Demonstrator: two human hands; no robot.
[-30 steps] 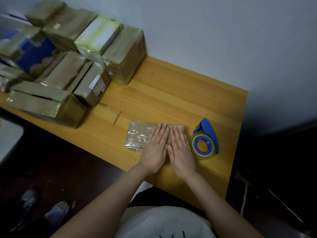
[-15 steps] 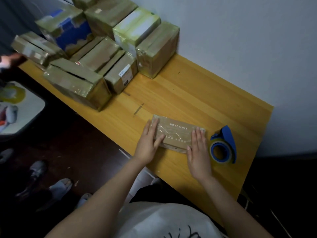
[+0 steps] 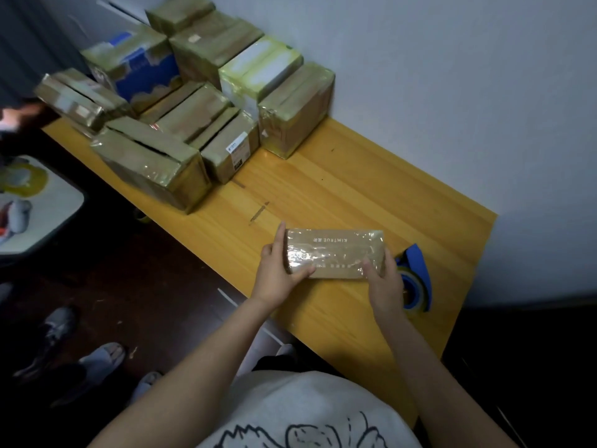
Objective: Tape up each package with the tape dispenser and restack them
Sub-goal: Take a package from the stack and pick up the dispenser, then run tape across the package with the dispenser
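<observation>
While both hands clamp its ends, the taped package (image 3: 336, 253) lies flat between them. The left hand (image 3: 277, 273) grips the left end, fingers up the end face and thumb on top. The right hand (image 3: 384, 282) grips the right end likewise. The package's long axis runs from hand to hand, across the person's front. Just right of the package sits the blue tape dispenser (image 3: 416, 276), partly hidden by the right hand, which is nearer to it. The stack of packages (image 3: 193, 108) stands well beyond the package to its left, so the left hand would probably lead a restack. Beyond the package the wooden surface (image 3: 355, 189) meets a pale wall (image 3: 452, 92). Shoes (image 3: 61, 328) lie on the dark floor (image 3: 145, 286) to its left.
</observation>
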